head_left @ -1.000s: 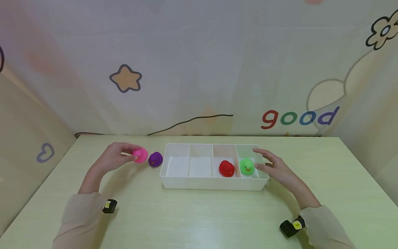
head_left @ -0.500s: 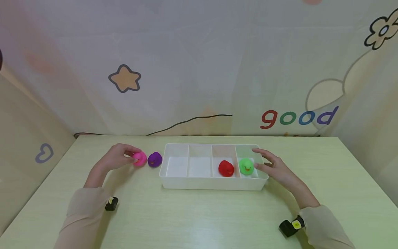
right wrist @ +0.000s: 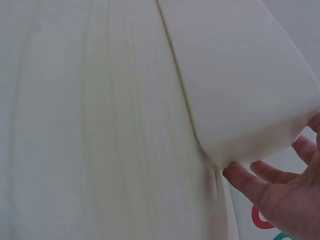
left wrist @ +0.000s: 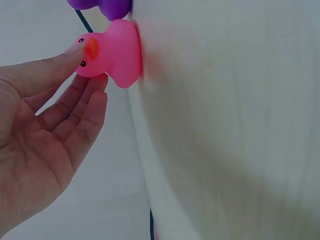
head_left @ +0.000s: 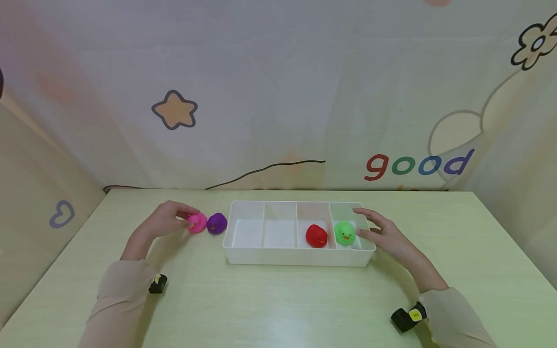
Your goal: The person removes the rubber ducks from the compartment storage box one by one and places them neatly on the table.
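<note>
The left hand (head_left: 163,220) pinches a pink duck (head_left: 197,223) by the head, thumb on top beside the orange beak and fingers (left wrist: 85,107) curled beneath it. The wrist view shows the duck (left wrist: 115,52) as a small, smooth, glossy rubber toy with a black dot eye, its flat base set against the table (head_left: 278,299). It stands on the table left of a white tray (head_left: 296,256), with a purple duck (head_left: 217,223) just beside it, between it and the tray's left end; whether the two ducks touch cannot be told.

The right hand (head_left: 385,237) rests at the tray's right end with its fingers spread and relaxed, fingertips (right wrist: 240,175) against the outer wall and the corner, holding nothing in a closed grasp. The tray has four compartments in a row. A green duck (head_left: 345,232) sits in the rightmost one, close to the right hand, and a red duck (head_left: 316,235) sits in the next one to its left. Both face the person.

Both arms wear beige sleeves, and a small black device with a yellow tag is strapped at each wrist. Behind the pale green table hangs a cloth backdrop printed with a star (head_left: 174,109), a flower and the word "good" in coloured letters.
</note>
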### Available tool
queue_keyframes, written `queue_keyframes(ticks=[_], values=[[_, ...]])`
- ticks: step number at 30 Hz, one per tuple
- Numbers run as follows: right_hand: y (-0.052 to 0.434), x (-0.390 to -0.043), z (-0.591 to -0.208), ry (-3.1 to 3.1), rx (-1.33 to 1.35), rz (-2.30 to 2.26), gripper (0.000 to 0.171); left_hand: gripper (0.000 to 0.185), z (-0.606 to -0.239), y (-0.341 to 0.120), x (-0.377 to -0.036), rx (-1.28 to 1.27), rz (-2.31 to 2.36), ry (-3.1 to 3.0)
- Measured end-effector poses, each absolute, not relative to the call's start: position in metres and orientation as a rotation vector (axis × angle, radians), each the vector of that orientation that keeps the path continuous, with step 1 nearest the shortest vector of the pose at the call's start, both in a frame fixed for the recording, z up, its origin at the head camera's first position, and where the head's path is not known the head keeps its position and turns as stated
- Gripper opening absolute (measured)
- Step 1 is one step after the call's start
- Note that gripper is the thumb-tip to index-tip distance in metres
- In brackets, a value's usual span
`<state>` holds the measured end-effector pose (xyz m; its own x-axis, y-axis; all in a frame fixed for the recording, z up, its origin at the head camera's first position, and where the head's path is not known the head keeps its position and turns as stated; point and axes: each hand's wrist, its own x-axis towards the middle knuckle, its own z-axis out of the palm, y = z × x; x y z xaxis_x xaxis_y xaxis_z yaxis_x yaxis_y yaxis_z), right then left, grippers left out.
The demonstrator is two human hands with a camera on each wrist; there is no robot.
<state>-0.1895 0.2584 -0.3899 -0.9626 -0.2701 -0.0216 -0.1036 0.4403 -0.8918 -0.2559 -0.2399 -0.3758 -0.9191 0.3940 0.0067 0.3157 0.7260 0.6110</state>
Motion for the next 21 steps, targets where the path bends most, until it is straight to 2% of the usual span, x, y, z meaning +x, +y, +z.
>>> queue_keyframes(ticks=[21], values=[[0.258, -0.190, -0.390, 2.531, -0.340, -1.544, 0.055, 0.036, -0.372, -0.237, -0.243, 0.507, 1.085, 2.805]])
